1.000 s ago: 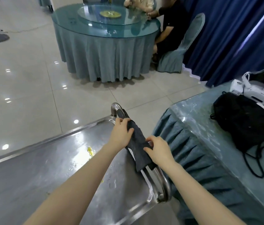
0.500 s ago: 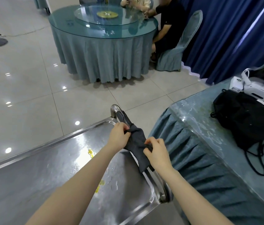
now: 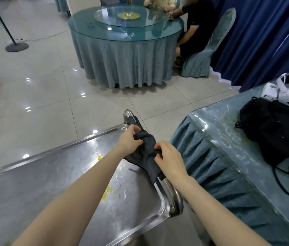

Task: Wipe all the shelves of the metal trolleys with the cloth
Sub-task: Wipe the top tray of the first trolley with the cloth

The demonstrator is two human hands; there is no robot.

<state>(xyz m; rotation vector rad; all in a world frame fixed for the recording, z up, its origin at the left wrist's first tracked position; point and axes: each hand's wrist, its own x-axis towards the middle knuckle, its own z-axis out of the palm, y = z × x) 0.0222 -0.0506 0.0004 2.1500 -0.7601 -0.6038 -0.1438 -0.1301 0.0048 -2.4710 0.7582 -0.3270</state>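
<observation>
Left hand and right hand each pinch a dark cloth draped on the trolley handle between them. It looks soft, light and limp, probably best gathered mid-fold. The spattered shelf lies to their left.

One wide-angle camera, worn on the head, looked forward and down over the trolley from close above. The cloth sat near at centre frame, a round table far off at 12 o'clock, a second table close at 3 o'clock.
</observation>
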